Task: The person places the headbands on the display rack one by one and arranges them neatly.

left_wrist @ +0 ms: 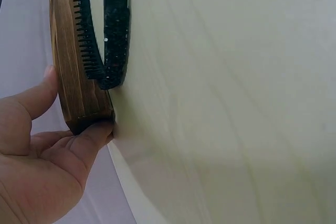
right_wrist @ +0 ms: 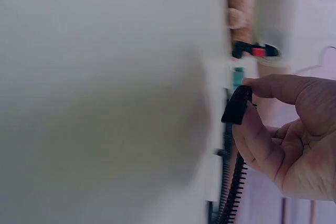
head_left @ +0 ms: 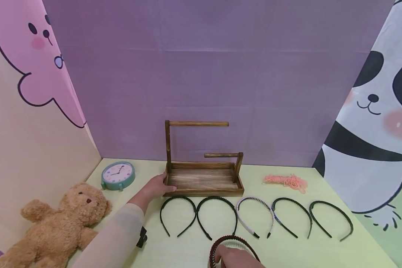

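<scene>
My left hand (head_left: 158,186) grips the left front corner of a wooden stand (head_left: 204,192), a shallow tray with two horizontal bars on posts. In the left wrist view, the thumb and fingers of that hand (left_wrist: 58,156) close round the end of the tray wall (left_wrist: 79,87). My right hand (head_left: 236,257), cut off by the bottom edge of the head view, holds a dark red toothed headband (head_left: 232,237). Up close, its thumb and fingers (right_wrist: 294,129) pinch the headband near one black tip (right_wrist: 236,109). Neither bar carries a headband.
Several toothed headbands lie in a row before the stand: black ones (head_left: 217,198), a pale pink one (head_left: 254,198) and dark ones at right (head_left: 331,203). A teddy bear (head_left: 63,227) and teal clock (head_left: 118,175) are at left, a pink cord bundle (head_left: 286,181) at right.
</scene>
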A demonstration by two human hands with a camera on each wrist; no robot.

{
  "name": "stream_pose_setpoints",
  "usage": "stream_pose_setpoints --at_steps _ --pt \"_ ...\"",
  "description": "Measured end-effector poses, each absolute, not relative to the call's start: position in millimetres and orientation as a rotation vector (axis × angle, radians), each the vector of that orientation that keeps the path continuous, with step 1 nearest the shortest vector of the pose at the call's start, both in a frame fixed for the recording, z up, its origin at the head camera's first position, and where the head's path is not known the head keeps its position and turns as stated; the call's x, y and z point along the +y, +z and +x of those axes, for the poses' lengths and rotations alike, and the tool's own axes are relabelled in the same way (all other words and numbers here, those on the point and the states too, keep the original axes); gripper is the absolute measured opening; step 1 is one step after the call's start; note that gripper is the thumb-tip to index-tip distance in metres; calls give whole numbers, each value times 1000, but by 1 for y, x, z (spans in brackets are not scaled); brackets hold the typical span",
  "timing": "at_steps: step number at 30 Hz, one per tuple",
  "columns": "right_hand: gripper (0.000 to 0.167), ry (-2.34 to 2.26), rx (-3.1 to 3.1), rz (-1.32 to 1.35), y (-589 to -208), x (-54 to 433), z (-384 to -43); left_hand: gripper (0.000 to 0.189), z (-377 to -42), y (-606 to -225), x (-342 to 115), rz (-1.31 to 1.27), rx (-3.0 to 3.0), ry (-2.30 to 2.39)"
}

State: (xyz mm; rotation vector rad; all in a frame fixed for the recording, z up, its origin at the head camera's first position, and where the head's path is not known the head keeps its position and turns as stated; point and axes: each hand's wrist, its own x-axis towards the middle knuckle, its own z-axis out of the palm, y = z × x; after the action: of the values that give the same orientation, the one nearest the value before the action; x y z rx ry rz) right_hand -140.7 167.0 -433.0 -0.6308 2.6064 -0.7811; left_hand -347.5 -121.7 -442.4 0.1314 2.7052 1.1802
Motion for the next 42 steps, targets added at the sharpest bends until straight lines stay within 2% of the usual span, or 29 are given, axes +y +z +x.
stream_pose_setpoints --at_steps 10,18,25,42 --pt "29 -859 2737 -651 -364 180 -142 84 -344 -443 -120 112 2699 1179" --pt "29 -945 2931 -674 -334 182 -164 84 -343 -444 -118 103 2689 1190" --pt "28 -1061 2935 -639 -327 179 -190 85 -346 -448 -119 98 2677 1222" --pt "44 -1281 2880 -627 -338 162 -257 86 -348 -444 -121 60 2676 1223"
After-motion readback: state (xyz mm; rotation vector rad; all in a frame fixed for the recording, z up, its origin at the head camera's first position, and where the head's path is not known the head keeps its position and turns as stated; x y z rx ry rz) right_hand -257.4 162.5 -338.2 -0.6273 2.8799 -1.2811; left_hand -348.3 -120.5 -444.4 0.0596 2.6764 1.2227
